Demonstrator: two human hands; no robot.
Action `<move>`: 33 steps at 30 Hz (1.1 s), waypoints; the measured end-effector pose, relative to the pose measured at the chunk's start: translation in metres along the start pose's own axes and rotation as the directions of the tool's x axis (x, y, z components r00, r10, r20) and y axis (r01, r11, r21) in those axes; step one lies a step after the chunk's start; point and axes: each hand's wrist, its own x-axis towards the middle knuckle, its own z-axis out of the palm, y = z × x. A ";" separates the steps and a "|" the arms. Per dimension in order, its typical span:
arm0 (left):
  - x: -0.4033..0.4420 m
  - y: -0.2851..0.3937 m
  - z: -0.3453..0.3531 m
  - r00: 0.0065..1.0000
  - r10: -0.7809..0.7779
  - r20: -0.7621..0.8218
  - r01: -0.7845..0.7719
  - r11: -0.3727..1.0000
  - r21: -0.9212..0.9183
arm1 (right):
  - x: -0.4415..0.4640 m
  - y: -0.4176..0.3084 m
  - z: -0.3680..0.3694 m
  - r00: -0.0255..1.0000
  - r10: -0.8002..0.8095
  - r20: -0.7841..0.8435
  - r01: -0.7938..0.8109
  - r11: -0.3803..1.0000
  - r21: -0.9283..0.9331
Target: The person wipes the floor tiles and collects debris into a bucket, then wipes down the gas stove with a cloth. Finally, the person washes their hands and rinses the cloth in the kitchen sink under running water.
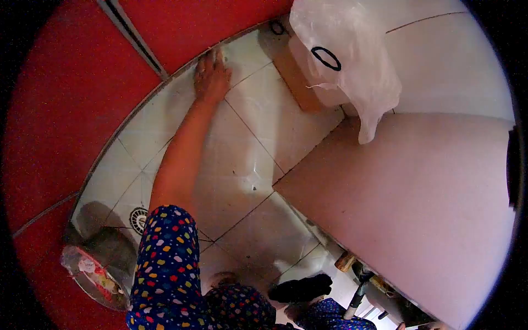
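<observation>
My left hand [213,77] lies palm down on the pale tiled floor [236,148], near the foot of the red panels at the upper left. Its fingers are stretched out and slightly apart, and nothing shows in them. The bare forearm runs down to a dark blue sleeve [168,258] with coloured spots. Below the hand, beside the sleeve, is a round drain cover [138,220]. I do not see my right hand.
Red panels [82,99] border the floor. A clear bin [113,258] with litter stands lower left. A whitish plastic bag [352,55] hangs upper right above a brown block [297,82]. A large pale panel [407,203] fills the right. Black footwear [301,288] shows below.
</observation>
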 end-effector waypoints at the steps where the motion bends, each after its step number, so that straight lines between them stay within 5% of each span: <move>1: 0.014 0.008 0.007 0.999 0.030 0.016 -0.028 0.998 -0.061 | -0.006 0.001 0.004 0.997 -0.068 0.046 0.069 0.997 -0.024; 2: 0.024 0.015 0.020 0.999 0.030 0.022 -0.028 0.997 -0.069 | -0.011 0.003 0.007 0.987 -0.135 0.092 0.140 0.989 -0.042; 4: 0.043 0.027 0.049 0.984 0.074 -0.163 -0.124 0.939 -0.321 | -0.040 -0.002 0.026 0.916 0.108 -0.387 -0.131 0.991 -0.034; 7: 0.061 0.044 0.069 0.963 0.262 -0.059 -0.268 0.919 -0.290 | -0.028 0.001 0.007 0.972 -0.019 -0.233 -0.008 0.993 -0.114; 19: -0.046 0.065 0.007 0.859 0.503 -0.102 -0.481 0.722 -0.497 | -0.011 -0.020 -0.009 0.982 0.165 -0.093 -0.140 0.963 0.230; 22: -0.084 0.047 0.037 0.873 0.485 0.045 -0.391 0.752 -0.530 | 0.014 -0.019 0.011 0.983 0.094 0.160 -0.167 0.824 0.542; 24: -0.104 0.051 0.034 0.874 0.465 0.143 -0.326 0.778 -0.538 | 0.034 -0.046 0.031 0.939 0.017 0.343 -0.288 0.584 0.759; 25: -0.115 0.052 0.034 0.874 0.463 0.146 -0.322 0.778 -0.540 | 0.059 -0.060 0.052 0.950 0.046 0.308 -0.290 0.496 0.819; 27: -0.132 0.043 0.031 0.831 0.537 0.144 -0.387 0.745 -0.544 | 0.173 -0.097 0.127 0.978 0.196 -0.063 -0.026 0.420 0.907; 29: -0.162 0.051 0.024 0.836 0.529 0.144 -0.367 0.735 -0.570 | 0.197 -0.136 0.185 0.989 0.089 0.117 -0.125 0.097 0.987; 33: -0.184 0.055 0.028 0.754 0.640 0.150 -0.371 0.603 -0.706 | 0.214 -0.190 0.279 0.908 0.083 0.410 -0.417 0.105 0.903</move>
